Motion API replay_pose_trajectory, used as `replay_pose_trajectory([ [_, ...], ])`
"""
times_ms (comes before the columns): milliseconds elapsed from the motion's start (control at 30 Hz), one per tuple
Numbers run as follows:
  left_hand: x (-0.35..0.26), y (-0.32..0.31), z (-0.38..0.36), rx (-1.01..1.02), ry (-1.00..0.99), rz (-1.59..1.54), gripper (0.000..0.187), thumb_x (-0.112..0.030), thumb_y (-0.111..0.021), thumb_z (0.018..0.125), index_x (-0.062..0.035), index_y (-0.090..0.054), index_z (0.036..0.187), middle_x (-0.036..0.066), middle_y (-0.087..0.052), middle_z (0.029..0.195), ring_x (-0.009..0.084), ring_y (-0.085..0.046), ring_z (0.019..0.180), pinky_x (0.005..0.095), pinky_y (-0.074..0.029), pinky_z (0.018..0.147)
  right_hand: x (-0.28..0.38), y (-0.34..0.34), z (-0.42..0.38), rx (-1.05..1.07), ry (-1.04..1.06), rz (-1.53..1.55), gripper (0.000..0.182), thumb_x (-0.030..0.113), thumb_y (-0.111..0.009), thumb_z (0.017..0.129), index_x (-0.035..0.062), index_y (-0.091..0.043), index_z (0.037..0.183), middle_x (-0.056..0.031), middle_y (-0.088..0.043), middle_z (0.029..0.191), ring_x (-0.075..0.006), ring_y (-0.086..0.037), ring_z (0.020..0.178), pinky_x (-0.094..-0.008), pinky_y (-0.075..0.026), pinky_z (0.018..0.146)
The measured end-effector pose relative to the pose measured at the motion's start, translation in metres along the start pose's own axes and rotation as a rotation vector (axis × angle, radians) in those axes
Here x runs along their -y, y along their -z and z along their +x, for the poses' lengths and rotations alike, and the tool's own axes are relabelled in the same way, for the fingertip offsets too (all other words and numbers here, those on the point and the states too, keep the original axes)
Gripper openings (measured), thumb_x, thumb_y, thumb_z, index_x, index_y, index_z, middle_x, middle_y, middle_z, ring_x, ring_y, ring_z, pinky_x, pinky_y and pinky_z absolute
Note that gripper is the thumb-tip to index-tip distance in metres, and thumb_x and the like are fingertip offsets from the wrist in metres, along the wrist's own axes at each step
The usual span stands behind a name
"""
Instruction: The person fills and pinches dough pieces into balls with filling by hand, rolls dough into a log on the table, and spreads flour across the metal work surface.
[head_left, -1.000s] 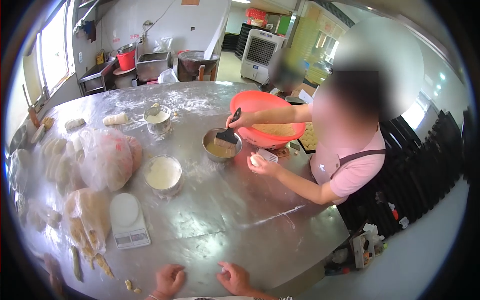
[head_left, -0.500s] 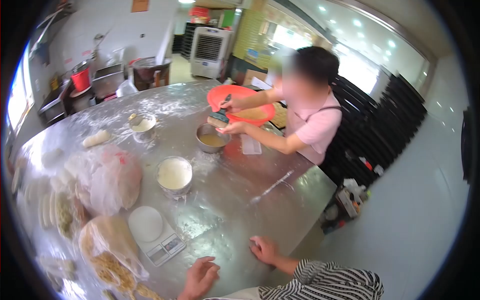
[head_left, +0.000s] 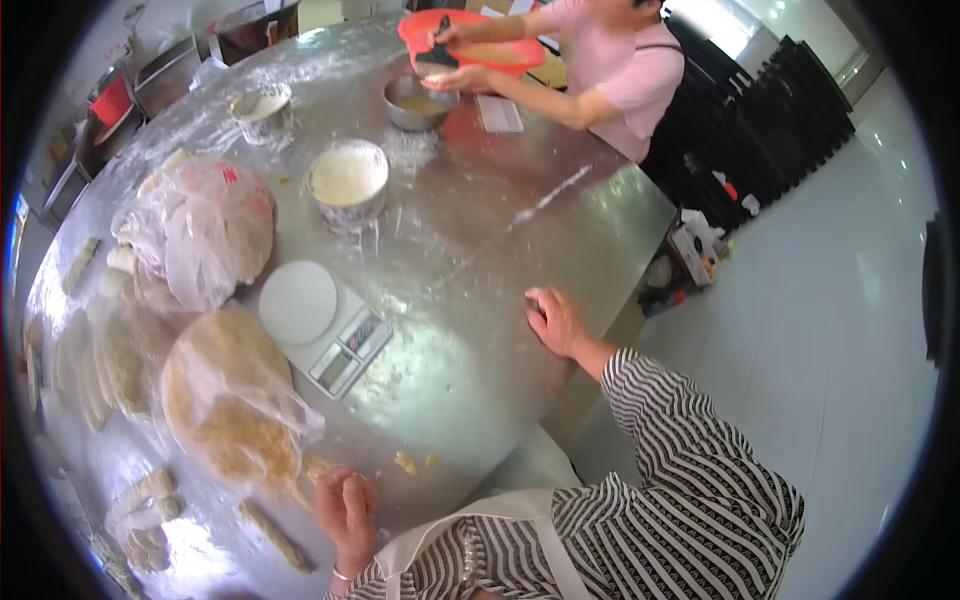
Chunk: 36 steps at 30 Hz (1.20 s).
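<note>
My left hand (head_left: pixel 345 505) is beside the plastic bag of crumbly yellow-brown filling (head_left: pixel 235 405), fingers curled in. What they hold, if anything, is hidden. Stray bits of the filling (head_left: pixel 405 462) lie to its right. Near the right table edge rests my right hand (head_left: pixel 560 322), its fingers bent against the steel; a dark patch shows under the fingertips, too small to tell apart from shadow. Between my hands and farther forward sits a white kitchen scale (head_left: pixel 300 303) with a bare platform. Behind it stands a metal bowl of white powder (head_left: pixel 348 178).
A co-worker in a pink shirt (head_left: pixel 630 75) holds a dark-handled brush (head_left: pixel 438 55) over a steel bowl (head_left: pixel 418 112) beside a red basin (head_left: pixel 415 32). A tied plastic bag (head_left: pixel 205 230) and several dough strips (head_left: pixel 275 538) lie left. Stacked black trays (head_left: pixel 740 140) stand right.
The view has tilted downward, showing more of my striped sleeve and apron. My left hand has moved left to the filling bag and curled more. My right hand stays on the table.
</note>
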<state>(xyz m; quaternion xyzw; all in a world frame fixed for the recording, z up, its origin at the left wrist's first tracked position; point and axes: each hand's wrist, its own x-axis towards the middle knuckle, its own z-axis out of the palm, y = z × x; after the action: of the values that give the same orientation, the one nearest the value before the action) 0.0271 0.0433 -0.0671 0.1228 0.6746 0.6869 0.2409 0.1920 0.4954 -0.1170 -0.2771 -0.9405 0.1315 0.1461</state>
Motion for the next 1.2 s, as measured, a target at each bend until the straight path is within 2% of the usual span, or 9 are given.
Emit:
replay_pose_trajectory([
  [167, 0.02, 0.026, -0.044, -0.023, 0.047, 0.107, 0.016, -0.013, -0.058, 0.106, -0.0003, -0.061, 0.114, 0.006, -0.066, 0.077, 0.0076, -0.053, 0.056, 0.0229, -0.042, 0.052, -0.003, 0.001, 0.001, -0.047, 0.059, -0.046, 0.028, 0.022, -0.062, 0.094, 0.0098, -0.062, 0.119, -0.0148, -0.067, 0.112, -0.037, -0.064, 0.104, -0.0471, -0.052, 0.09],
  [467, 0.046, 0.044, -0.093, -0.121, -0.15, 0.276, 0.015, -0.01, -0.056, 0.107, -0.0001, -0.063, 0.115, 0.002, -0.065, 0.078, 0.0043, -0.051, 0.058, 0.02, -0.041, 0.055, -0.014, -0.016, -0.006, -0.154, 0.018, -0.149, 0.028, 0.021, -0.06, 0.097, 0.0093, -0.06, 0.123, -0.0164, -0.067, 0.118, -0.0388, -0.064, 0.108, -0.048, -0.053, 0.094],
  [567, 0.056, 0.042, -0.093, -0.162, -0.212, 0.281, 0.016, -0.01, -0.057, 0.106, 0.001, -0.064, 0.114, 0.002, -0.065, 0.077, 0.004, -0.053, 0.059, 0.0197, -0.042, 0.055, -0.024, -0.025, -0.011, -0.256, 0.059, -0.177, 0.028, 0.021, -0.06, 0.098, 0.0094, -0.06, 0.123, -0.018, -0.066, 0.116, -0.0397, -0.064, 0.107, -0.0487, -0.053, 0.093],
  [767, 0.066, 0.047, -0.095, -0.161, -0.28, 0.204, 0.017, -0.01, -0.063, 0.102, 0.0014, -0.067, 0.113, 0.004, -0.069, 0.077, 0.0055, -0.06, 0.061, 0.0213, -0.048, 0.057, 0.001, -0.018, -0.018, -0.21, -0.073, -0.292, 0.031, 0.016, -0.061, 0.097, 0.0111, -0.059, 0.127, -0.0182, -0.065, 0.12, -0.0399, -0.065, 0.104, -0.0505, -0.054, 0.089],
  [833, 0.064, 0.046, -0.093, -0.156, -0.282, 0.192, 0.016, -0.01, -0.063, 0.101, 0.0017, -0.067, 0.112, 0.004, -0.069, 0.077, 0.0054, -0.061, 0.062, 0.0211, -0.048, 0.057, 0.006, -0.017, -0.018, -0.207, -0.043, -0.243, 0.025, 0.017, -0.063, 0.096, 0.0106, -0.063, 0.12, -0.0177, -0.068, 0.113, -0.0391, -0.066, 0.1, -0.0485, -0.055, 0.085],
  [967, 0.064, 0.046, -0.091, -0.165, -0.27, 0.233, 0.016, -0.009, -0.063, 0.101, 0.0022, -0.067, 0.112, 0.004, -0.069, 0.078, 0.0055, -0.061, 0.063, 0.021, -0.049, 0.058, 0.04, -0.01, 0.038, -0.284, 0.061, 0.064, 0.014, 0.017, -0.065, 0.096, 0.0072, -0.07, 0.104, -0.0133, -0.073, 0.093, -0.0299, -0.071, 0.083, -0.0408, -0.055, 0.074],
  [1067, 0.058, 0.045, -0.094, -0.172, -0.214, 0.216, 0.014, -0.006, -0.063, 0.1, 0.0017, -0.067, 0.11, 0.005, -0.069, 0.078, 0.006, -0.063, 0.065, 0.0218, -0.05, 0.059, 0.116, 0.018, 0.102, -0.149, -0.034, 0.498, 0.014, 0.016, -0.064, 0.097, 0.0049, -0.072, 0.095, -0.0083, -0.074, 0.081, -0.019, -0.071, 0.069, -0.0352, -0.054, 0.066],
  [1133, 0.06, 0.045, -0.092, -0.197, -0.201, 0.228, 0.012, -0.005, -0.063, 0.099, 0.0014, -0.067, 0.109, 0.005, -0.07, 0.077, 0.0063, -0.064, 0.065, 0.0223, -0.05, 0.058, 0.137, 0.011, 0.165, -0.127, 0.087, 0.478, 0.02, 0.019, -0.061, 0.098, 0.0049, -0.074, 0.102, -0.0053, -0.076, 0.083, -0.011, -0.07, 0.066, -0.0322, -0.054, 0.063],
  [1200, 0.057, 0.046, -0.092, -0.204, -0.168, 0.254, 0.011, -0.004, -0.063, 0.098, 0.0014, -0.067, 0.108, 0.006, -0.07, 0.076, 0.0073, -0.065, 0.063, 0.0229, -0.051, 0.058, 0.169, 0.008, 0.212, -0.098, 0.096, 0.458, 0.021, 0.021, -0.06, 0.097, 0.0092, -0.077, 0.1, -0.0082, -0.077, 0.084, -0.0176, -0.073, 0.072, -0.0357, -0.055, 0.066],
])
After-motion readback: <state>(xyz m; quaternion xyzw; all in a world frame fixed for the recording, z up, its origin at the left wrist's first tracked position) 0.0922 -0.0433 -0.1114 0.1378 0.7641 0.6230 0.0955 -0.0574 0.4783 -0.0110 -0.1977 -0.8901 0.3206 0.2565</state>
